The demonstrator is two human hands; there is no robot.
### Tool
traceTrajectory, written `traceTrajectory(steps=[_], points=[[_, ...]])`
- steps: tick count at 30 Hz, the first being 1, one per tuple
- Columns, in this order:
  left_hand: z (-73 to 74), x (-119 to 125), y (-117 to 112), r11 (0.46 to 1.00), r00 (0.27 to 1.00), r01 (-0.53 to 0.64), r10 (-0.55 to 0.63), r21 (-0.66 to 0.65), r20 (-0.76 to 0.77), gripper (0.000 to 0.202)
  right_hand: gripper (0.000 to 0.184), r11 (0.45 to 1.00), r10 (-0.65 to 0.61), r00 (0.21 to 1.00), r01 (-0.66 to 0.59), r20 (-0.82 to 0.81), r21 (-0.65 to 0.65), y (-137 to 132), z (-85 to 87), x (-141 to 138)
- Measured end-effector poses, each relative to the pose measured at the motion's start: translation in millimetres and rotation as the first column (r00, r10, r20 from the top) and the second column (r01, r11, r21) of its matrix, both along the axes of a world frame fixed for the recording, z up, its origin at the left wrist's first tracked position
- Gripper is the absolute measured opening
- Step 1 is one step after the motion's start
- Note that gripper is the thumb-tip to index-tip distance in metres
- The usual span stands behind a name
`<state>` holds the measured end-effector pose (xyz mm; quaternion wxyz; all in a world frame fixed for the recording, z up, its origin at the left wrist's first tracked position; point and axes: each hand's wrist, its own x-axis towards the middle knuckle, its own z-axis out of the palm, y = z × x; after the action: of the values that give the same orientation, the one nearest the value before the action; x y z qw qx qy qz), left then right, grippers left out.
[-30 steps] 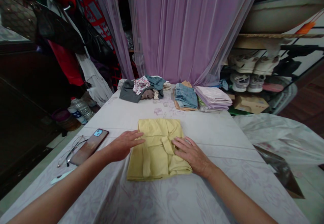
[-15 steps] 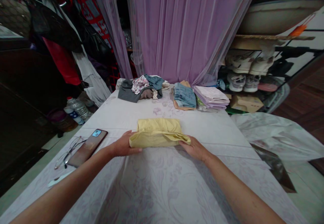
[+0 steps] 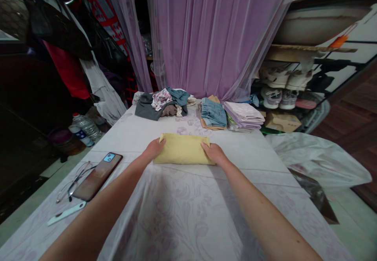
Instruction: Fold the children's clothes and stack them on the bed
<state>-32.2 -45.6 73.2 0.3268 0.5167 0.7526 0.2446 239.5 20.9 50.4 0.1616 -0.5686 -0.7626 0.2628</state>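
A yellow garment (image 3: 182,149) lies folded into a flat rectangle on the pale floral sheet (image 3: 182,214) in the middle of the bed. My left hand (image 3: 153,148) grips its left end, fingers curled over the far corner. My right hand (image 3: 214,153) grips its right end the same way. Both forearms reach forward from the near edge.
A loose heap of clothes (image 3: 161,103) sits at the far left of the bed; folded stacks, blue (image 3: 213,113) and lilac (image 3: 244,115), stand to its right. A phone (image 3: 97,171), glasses (image 3: 70,180) and a white strip (image 3: 66,213) lie at my left. Bottles (image 3: 85,127) stand on the floor.
The yellow garment was flat under both palms; its near half has been lifted and folded away from me, leaving a narrower rectangle. Both hands have moved forward to its ends.
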Motion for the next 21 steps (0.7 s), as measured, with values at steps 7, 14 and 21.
traceTrajectory(steps=[7,14,21], points=[[1.9,-13.0,3.3,0.997,0.969,-0.047,0.032,-0.056,-0.247,0.041,0.044,0.959,-0.283,0.911,0.258,0.301,0.119,-13.6,9.5,-13.1],[-1.1,34.4,-20.2,0.84,0.671,0.427,-0.046,0.334,-0.74,0.046,0.043,0.847,-0.117,0.992,0.125,-0.049,0.517,-35.0,4.6,-35.5],[-42.0,54.2,0.7,0.899,0.643,0.41,-0.163,0.156,-0.748,0.05,0.046,0.885,0.306,0.933,-0.353,0.192,0.305,-40.8,-9.9,-70.5]])
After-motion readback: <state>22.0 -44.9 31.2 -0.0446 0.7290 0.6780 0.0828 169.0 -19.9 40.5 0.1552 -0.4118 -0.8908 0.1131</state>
